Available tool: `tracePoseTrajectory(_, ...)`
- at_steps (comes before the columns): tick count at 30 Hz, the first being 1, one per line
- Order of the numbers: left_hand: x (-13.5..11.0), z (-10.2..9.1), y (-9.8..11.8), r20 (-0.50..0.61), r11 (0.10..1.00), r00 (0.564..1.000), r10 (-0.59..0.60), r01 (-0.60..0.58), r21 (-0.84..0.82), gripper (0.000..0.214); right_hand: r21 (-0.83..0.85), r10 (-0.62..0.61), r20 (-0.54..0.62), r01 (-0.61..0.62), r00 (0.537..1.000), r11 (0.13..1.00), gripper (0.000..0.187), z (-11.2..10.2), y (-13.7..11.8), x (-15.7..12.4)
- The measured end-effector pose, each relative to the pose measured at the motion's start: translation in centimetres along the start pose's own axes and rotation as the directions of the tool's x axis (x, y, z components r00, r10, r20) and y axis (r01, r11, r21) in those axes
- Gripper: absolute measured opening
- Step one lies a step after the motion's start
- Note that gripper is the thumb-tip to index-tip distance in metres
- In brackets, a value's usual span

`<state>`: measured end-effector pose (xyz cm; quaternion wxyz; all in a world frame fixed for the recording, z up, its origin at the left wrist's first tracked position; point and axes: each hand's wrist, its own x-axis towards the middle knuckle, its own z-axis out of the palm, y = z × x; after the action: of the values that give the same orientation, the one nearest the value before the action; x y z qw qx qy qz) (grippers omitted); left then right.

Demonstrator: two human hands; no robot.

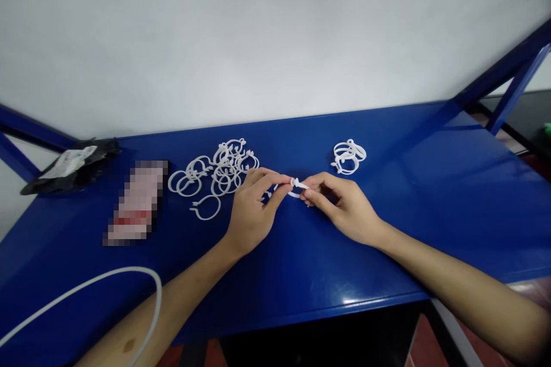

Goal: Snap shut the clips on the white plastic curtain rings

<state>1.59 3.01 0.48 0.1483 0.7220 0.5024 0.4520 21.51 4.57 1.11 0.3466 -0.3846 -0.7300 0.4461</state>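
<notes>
My left hand (253,206) and my right hand (344,206) meet over the middle of a blue table (301,275). Both pinch the same small white plastic ring (295,188) between thumb and fingers, one hand on each side of it. The ring is partly hidden by my fingertips. A loose pile of several white rings (217,172) lies just left of my left hand. A small stack of white rings (348,156) lies behind my right hand.
A blurred-out flat item (136,202) lies at the left of the table. A black bag with a white label (71,169) sits at the far left corner. A white cable (107,281) loops near the front left. Blue frame bars (512,80) rise at the right, against a white wall.
</notes>
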Motion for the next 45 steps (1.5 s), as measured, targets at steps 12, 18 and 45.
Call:
tracePoseTrajectory(12,-0.5,0.1,0.6,-0.022,0.932,0.938,0.347,-0.342,0.123,0.013,-0.144,-0.229,0.053,0.235,0.972,0.961,0.013,-0.3,-0.1,-0.4)
tracePoseTrajectory(18,-0.5,-0.1,0.5,0.021,0.870,0.895,0.445,-0.438,0.227,0.013,-0.276,-0.278,0.089,0.292,0.956,0.916,0.016,-0.1,-0.4,-0.8)
tracePoseTrajectory(45,-0.1,0.0,-0.7,0.237,0.783,0.889,0.392,-0.458,0.421,0.008,-0.658,-0.219,-0.164,0.058,0.962,0.751,0.024,-3.1,-0.6,0.6)
